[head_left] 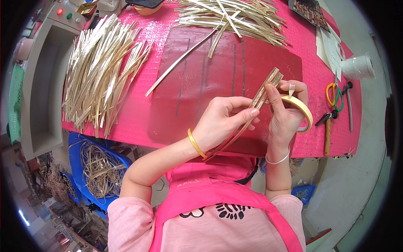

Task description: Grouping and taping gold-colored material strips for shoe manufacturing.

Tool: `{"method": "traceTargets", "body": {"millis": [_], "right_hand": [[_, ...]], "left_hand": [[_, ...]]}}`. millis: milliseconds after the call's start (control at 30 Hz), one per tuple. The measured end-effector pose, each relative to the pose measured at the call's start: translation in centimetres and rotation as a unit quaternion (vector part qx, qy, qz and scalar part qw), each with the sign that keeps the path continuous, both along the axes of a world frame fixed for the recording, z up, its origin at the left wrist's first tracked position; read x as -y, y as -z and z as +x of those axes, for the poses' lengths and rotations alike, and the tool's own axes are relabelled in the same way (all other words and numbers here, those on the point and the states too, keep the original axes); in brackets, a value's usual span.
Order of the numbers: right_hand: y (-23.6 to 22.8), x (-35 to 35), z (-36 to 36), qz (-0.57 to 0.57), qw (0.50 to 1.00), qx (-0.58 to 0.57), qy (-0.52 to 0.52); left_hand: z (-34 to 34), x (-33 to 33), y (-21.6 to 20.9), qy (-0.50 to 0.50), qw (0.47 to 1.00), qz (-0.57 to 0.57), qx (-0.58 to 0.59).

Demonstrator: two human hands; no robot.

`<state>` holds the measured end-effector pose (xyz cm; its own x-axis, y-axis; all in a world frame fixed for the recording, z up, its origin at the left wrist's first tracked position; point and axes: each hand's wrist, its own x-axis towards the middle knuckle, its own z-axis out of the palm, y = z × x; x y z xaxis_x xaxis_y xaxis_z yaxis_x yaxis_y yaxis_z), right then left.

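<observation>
In front of my chest I hold a few narrow gold glitter strips (264,89), slanting up to the right, with their tails hanging below toward my apron. My left hand (228,119) is closed in a pinch on their lower part. Higher up, my right hand (282,110) is closed, its thumb and fingertips against the same strips. A roll of cream-coloured tape (308,113) hangs in my right palm, and a short loose end of it sticks up by the fingers. Beneath both hands lies a dark red mat (172,113).
Gold strips are heaped at the left (103,71) and at the back (235,19) of the pink table (138,25). On the right are scissors (334,96), a hammer (327,138) and a white spool (357,67). A blue bin (77,168) of strip scraps stands lower left, beside a grey machine (40,88).
</observation>
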<state>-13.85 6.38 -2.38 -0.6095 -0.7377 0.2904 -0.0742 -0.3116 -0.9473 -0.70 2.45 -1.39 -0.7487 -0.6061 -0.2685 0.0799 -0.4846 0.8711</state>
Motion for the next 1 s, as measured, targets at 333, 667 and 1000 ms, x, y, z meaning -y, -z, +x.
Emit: {"method": "traceTargets", "body": {"millis": [333, 667, 1000], "right_hand": [[0.0, 0.0, -0.5, -0.004, 0.998, 0.056, -0.034], [-1.1, 0.3, -0.7, -0.007, 0.997, 0.066, -0.048], [0.0, 1.1, -1.0, 0.020, 0.995, 0.095, -0.033]], "left_hand": [[0.1, 0.3, -0.1, 0.044, 0.998, 0.031, 0.021], [0.6, -0.6, 1.4, -0.008, 1.000, 0.026, -0.010], [1.0, -1.7, 1.5, -0.064, 0.994, 0.085, 0.027]]}}
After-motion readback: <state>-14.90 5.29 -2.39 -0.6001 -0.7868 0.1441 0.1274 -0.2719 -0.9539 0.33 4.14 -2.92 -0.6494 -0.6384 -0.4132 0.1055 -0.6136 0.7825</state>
